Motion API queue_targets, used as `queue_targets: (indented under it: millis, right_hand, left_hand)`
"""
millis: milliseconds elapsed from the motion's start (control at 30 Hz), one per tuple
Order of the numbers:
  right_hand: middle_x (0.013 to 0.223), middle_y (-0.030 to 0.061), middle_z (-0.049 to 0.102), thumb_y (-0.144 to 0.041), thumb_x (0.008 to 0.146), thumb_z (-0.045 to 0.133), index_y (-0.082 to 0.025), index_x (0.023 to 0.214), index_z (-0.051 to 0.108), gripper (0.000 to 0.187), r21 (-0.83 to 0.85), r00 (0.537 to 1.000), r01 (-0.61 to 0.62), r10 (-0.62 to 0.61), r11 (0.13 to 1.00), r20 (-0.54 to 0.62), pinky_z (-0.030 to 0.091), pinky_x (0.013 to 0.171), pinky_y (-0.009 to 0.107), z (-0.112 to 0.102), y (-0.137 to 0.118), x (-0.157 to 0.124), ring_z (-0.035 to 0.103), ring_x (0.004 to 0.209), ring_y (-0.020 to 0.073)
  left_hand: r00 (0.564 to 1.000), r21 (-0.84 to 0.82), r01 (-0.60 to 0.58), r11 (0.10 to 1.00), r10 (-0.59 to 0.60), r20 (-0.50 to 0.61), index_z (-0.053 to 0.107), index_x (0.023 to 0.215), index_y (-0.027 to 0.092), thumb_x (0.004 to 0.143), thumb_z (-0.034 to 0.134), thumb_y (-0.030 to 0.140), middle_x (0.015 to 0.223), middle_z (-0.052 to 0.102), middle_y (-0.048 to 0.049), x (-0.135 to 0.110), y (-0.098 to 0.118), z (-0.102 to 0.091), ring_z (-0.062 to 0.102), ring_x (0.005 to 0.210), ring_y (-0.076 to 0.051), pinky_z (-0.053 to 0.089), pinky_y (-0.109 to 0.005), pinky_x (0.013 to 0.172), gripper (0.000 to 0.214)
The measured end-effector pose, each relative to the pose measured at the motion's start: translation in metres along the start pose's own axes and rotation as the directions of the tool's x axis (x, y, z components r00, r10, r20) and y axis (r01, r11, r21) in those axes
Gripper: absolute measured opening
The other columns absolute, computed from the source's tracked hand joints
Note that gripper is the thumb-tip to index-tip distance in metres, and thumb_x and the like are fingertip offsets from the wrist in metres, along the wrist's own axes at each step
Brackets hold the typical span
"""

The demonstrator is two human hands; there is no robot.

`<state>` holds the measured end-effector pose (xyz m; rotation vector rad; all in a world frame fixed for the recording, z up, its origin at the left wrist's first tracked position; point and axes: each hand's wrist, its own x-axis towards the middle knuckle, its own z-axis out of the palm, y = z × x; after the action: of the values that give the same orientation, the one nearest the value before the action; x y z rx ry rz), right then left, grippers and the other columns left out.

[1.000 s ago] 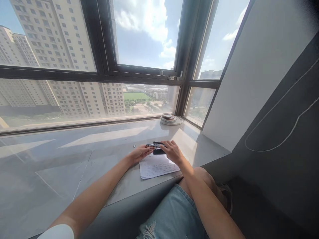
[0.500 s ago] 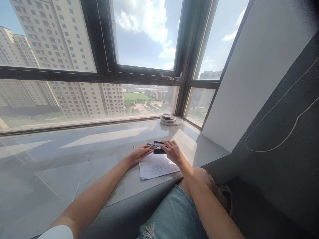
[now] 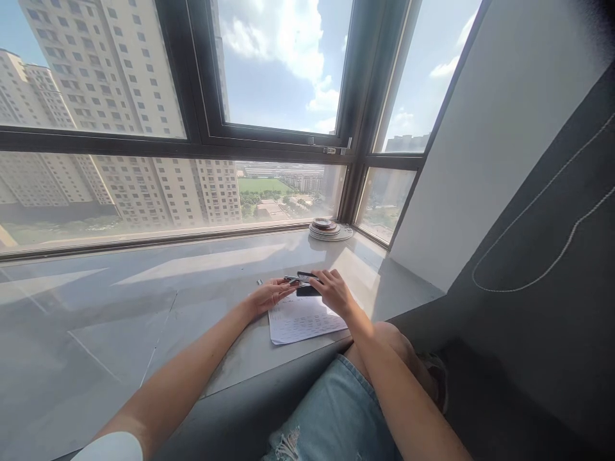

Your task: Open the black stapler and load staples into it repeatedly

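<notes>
A black stapler (image 3: 304,283) with a metal part sticking out to the left sits at the far edge of a printed sheet of paper (image 3: 302,318) on the grey window ledge (image 3: 144,301). My right hand (image 3: 333,291) is curled over the stapler's right side and grips it. My left hand (image 3: 270,296) lies beside it on the left, fingertips pinched at the stapler's metal part. What those fingertips hold is too small to make out.
A stack of round plates or coasters (image 3: 329,229) stands in the far corner of the ledge by the window frame. A tiny metal bit (image 3: 259,282) lies left of the stapler. My bent knee in denim shorts (image 3: 379,358) presses against the ledge's dark front edge.
Both hands stay at the stapler; the fingers shift only slightly.
</notes>
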<state>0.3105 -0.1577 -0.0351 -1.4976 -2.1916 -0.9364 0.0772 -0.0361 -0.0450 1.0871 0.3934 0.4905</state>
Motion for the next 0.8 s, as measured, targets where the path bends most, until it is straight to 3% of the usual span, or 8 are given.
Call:
queue_targets:
  millis: [333, 567, 667, 800]
  right_hand:
    - [0.132, 0.0100, 0.067, 0.005, 0.085, 0.052, -0.021, 0.110, 0.067, 0.038, -0.007, 1.000, 0.011, -0.011, 1.000, -0.013, 0.036, 0.080, 0.039, -0.0024, 0.0007, 0.0001, 0.058, 0.102, 0.0255]
    - [0.130, 0.0106, 0.067, 0.007, 0.080, 0.052, -0.020, 0.109, 0.065, 0.042, 0.064, 1.000, -0.029, 0.029, 0.998, 0.002, 0.037, 0.082, 0.038, -0.0066, -0.0004, 0.0010, 0.059, 0.105, 0.0263]
    - [0.124, 0.0112, 0.068, 0.003, 0.073, 0.056, -0.020, 0.108, 0.063, 0.043, 0.208, 0.982, -0.178, 0.186, 0.962, -0.019, 0.040, 0.083, 0.037, -0.0092, -0.0012, 0.0016, 0.060, 0.102, 0.0263]
    - [0.111, 0.0073, 0.066, -0.010, 0.079, 0.058, -0.022, 0.104, 0.062, 0.028, 0.514, 0.866, -0.418, 0.499, 0.749, -0.022, 0.045, 0.075, 0.030, -0.0079, -0.0003, 0.0017, 0.062, 0.089, 0.0208]
  left_hand:
    - [1.000, -0.011, -0.001, 1.000, 0.001, -0.002, 0.078, 0.114, 0.007, 0.090, 0.077, 0.019, 0.132, 0.071, -0.0177, 0.0014, -0.0005, -0.0020, 0.069, 0.121, -0.020, 0.053, -0.021, 0.107, 0.027]
    - [1.000, 0.008, -0.006, 1.000, 0.006, -0.001, 0.078, 0.115, 0.009, 0.089, 0.075, 0.012, 0.131, 0.072, -0.0159, 0.0005, 0.0002, -0.0001, 0.070, 0.119, -0.018, 0.053, -0.020, 0.105, 0.026]
    - [1.000, -0.017, -0.011, 1.000, 0.011, -0.020, 0.077, 0.114, 0.008, 0.088, 0.076, 0.011, 0.127, 0.073, -0.0170, 0.0008, 0.0002, 0.0002, 0.071, 0.117, -0.019, 0.053, -0.021, 0.105, 0.026]
    - [0.998, -0.033, -0.010, 0.999, 0.008, -0.062, 0.077, 0.108, 0.008, 0.087, 0.079, 0.013, 0.120, 0.075, -0.0177, 0.0033, -0.0030, -0.0033, 0.072, 0.113, -0.020, 0.056, -0.023, 0.103, 0.022]
